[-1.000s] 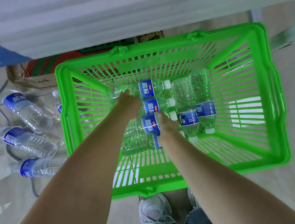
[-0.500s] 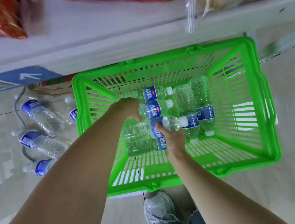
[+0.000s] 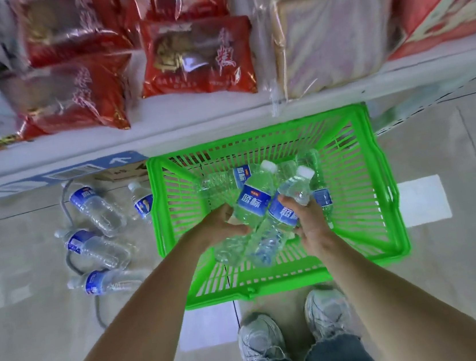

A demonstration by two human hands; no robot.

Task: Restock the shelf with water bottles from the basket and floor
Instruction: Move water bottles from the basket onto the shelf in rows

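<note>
Now we have one water bottle (image 3: pixel 250 205) gripped in our left hand (image 3: pixel 218 227) and a second bottle (image 3: pixel 283 216) in our right hand (image 3: pixel 311 225), both lifted above the green basket (image 3: pixel 391 221), where what look like a few more bottles (image 3: pixel 318 188) lie. Since the two cross and touch, one could slip from our curled fingers and drop as we raise them. Red snack bags (image 3: pixel 197 56) crowd the shelf (image 3: pixel 164 126) ahead, and four floor bottles (image 3: pixel 93 210) and a grey cable (image 3: pixel 98 311) lie left of the basket.

Red snack bags (image 3: pixel 197 56) and clear-wrapped packs (image 3: pixel 330 40) up top; grey cable (image 3: pixel 72 260) on floor; grey sneakers (image 3: pixel 294 329)
</note>
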